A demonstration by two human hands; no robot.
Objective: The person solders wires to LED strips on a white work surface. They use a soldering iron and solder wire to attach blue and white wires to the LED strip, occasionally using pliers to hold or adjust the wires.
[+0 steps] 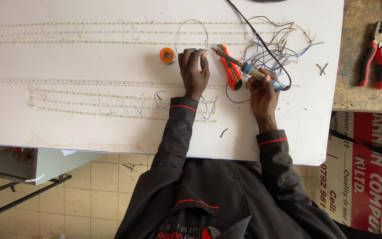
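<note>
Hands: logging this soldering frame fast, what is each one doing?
Left hand: closed, pinching thin solder wire against the white board.
Right hand: closed grip on the soldering iron.

A large white board surface (89, 128) is set over a floor of pale yellowish square tiles (93, 194) with dark joints. A black metal frame (23, 194) and a grey box-shaped cabinet (45, 163) are seen beneath its left edge. A worn, speckled wooden bench top (359, 97) is placed at the right, evenly lit.
</note>
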